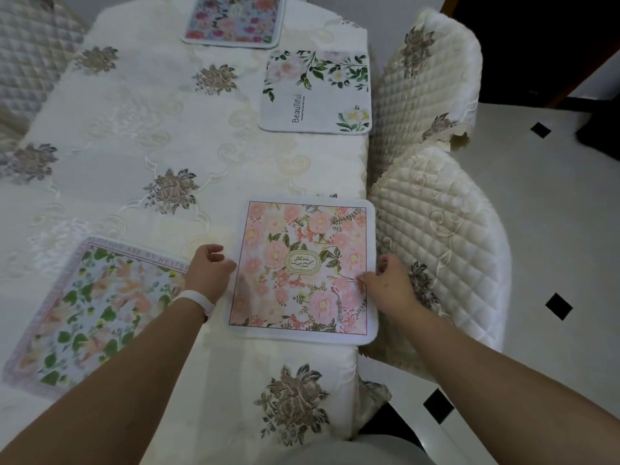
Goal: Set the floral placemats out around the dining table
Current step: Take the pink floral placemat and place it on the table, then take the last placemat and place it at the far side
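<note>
Your left hand [209, 268], with a white band [196, 299] at the wrist, sits at the left edge of the pink rose-printed square fabric placemat [303, 270], its fingers loosely curled and resting on or just beside the border; whether it actually pinches the cloth I cannot tell. Your right hand [389, 281] is at the mat's right edge, fingertips pressed onto the printed corner, not visibly closed around anything. This mat lies flat on the cream embroidered tablecloth [134, 129], but its right border runs just beside the table's edge, next to the nearer cream quilted chair back [446, 236]. There lies your risk: nudge it any further to the right and the border will overhang and may slide off against the chair. Dragging the mat rather than lifting it could also rumple the tablecloth beneath, which looks loose and silky. Counted: four placemats in view. They are the pink one under your hands, a green-leaf and peach one with a lilac border [87, 313] to your left, a white one with green sprigs and the word "Beautiful" [317, 92] further up the right side, and a blue and pink flowered one [235, 20] at the far end, cut off by the frame. Two quilted chair backs stand along the right side, the farther one [426, 82] beside the white mat, and part of another quilted chair [30, 58] shows at far left.
</note>
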A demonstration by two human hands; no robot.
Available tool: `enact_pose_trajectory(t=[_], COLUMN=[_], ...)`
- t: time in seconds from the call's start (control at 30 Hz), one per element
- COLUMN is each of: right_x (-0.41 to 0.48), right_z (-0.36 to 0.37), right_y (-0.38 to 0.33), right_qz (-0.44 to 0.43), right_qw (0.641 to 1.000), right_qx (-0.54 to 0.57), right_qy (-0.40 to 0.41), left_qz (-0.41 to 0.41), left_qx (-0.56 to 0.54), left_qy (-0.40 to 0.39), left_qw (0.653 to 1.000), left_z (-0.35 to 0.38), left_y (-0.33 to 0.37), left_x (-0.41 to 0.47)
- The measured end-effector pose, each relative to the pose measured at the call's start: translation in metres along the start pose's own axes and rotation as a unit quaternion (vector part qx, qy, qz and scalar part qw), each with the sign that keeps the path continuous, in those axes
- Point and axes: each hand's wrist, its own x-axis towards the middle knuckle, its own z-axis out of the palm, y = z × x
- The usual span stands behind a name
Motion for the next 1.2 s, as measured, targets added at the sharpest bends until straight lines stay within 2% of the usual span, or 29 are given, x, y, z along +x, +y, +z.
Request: enact_pose_trajectory(t=[0.13,0.37,0.5,0.87,1.2], right_x=[-0.010,-0.044,-0.064,-0.107,-0.126], right_z=[-0.002,0.028,0.062,0.143,0.171], right_y=[-0.015,-0.055,-0.070,-0.090,-0.089], right_qz=[-0.092,-0.284,-0.371,-0.448,-0.474], right_qw=[0.984,0.912,0.860,0.795,0.743], right_qx=[-0.145,-0.290,-0.335,-0.349,-0.379], right_qy=[0.037,-0.061,-0.099,-0.212,-0.282], left_qz=[0.024,0.087,0.085,0.027,-0.029], left_qx=[-0.036,0.066,0.122,0.235,0.191], left_qy=[0.013,0.058,0.076,0.173,0.252], left_qw=[0.999,0.992,0.986,0.956,0.948], left_z=[-0.020,-0.067,-0.100,-0.161,-0.162], left_y=[-0.011,-0.058,-0.091,-0.153,-0.180], left_x=[-0.016,-0.070,-0.103,-0.179,-0.239])
